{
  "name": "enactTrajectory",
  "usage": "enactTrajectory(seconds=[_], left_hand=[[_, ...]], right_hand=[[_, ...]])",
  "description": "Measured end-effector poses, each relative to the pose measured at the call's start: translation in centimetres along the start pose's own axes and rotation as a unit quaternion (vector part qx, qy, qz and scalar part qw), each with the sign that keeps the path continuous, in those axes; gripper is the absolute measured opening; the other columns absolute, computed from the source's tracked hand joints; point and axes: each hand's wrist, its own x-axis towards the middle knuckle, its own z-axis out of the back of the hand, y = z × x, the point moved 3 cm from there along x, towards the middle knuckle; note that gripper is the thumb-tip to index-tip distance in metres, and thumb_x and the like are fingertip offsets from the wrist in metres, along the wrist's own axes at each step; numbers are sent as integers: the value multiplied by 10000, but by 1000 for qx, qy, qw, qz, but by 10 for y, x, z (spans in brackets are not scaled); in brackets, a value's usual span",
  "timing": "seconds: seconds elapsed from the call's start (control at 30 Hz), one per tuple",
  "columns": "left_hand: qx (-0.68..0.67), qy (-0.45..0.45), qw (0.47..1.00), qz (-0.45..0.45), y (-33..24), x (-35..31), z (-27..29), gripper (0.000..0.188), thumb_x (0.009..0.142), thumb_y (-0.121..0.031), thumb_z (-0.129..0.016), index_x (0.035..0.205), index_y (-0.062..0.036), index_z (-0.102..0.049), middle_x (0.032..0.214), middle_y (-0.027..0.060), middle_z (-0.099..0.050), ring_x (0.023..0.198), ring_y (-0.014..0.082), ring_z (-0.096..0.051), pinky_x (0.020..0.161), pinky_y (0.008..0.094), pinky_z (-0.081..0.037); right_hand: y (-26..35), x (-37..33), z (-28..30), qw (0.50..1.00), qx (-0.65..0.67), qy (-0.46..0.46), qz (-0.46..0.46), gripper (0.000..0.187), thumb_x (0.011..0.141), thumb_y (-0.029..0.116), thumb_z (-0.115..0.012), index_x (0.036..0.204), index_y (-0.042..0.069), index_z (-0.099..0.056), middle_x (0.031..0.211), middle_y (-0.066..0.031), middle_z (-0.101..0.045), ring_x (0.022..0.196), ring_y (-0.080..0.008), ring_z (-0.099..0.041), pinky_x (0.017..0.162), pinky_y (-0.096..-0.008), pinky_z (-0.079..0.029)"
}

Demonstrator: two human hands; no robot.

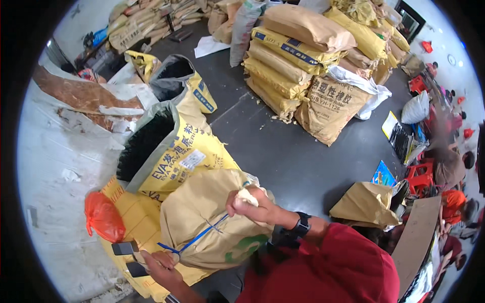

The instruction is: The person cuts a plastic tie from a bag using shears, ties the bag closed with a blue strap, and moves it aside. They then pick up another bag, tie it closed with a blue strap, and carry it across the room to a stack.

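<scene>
A full tan sack (202,202) with a green print lies in front of me, leaning against an open yellow bag. My right hand (255,207), a dark watch on its wrist, is closed round a bunched, cream-coloured corner of this sack. At the sack's lower left corner, the fingers of my left hand (162,266) are pinched together on the material. Between the hands a blue strap (204,233) crosses the sack, knotted near the left one. Beside my left hand are small dark rectangular pieces (125,248), whose kind I cannot make out.
An open yellow bag (189,151) with dark contents stands just beyond, another open bag (174,70) behind it. A red plastic bag (104,216) lies left. Stacked sacks (283,65) rise on the dark floor (262,136). A brown bag (366,204) stands right; people sit farther right.
</scene>
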Motion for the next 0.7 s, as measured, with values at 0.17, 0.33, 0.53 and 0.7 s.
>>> enactTrajectory(seconds=[0.17,0.33,0.53,0.7], left_hand=[[-136,-11,985,104,19,17,-12,509,942,-350,-320,482,-137,-280,403,-3,-249,376,105,-236,463,243,-254],[-209,-42,967,137,20,12,-2,515,949,-359,-280,481,-146,-267,400,-8,-243,383,109,-210,475,247,-225],[-109,-155,965,179,16,-1,-14,526,944,-395,-265,535,-92,-398,478,34,-365,440,140,-329,515,273,-335],[-165,-107,975,99,9,-4,-15,565,948,-401,-217,533,-72,-412,480,52,-385,460,161,-370,553,295,-360]], right_hand=[[-27,31,28,992,28,121,-36,318,900,300,-432,832,7,-536,752,-52,-527,673,-144,-482,619,-283,-387],[-50,35,97,953,-164,253,-41,741,722,408,-675,1278,52,-338,1340,-146,-301,1248,-292,-272,1026,-370,-228],[-62,110,123,906,-363,212,-51,589,759,266,-645,1240,36,-396,1213,-174,-442,1157,-318,-407,967,-365,-329],[-62,129,-10,792,-412,427,143,648,765,324,-625,1245,-21,-357,1230,-205,-427,1124,-364,-418,960,-393,-333]])
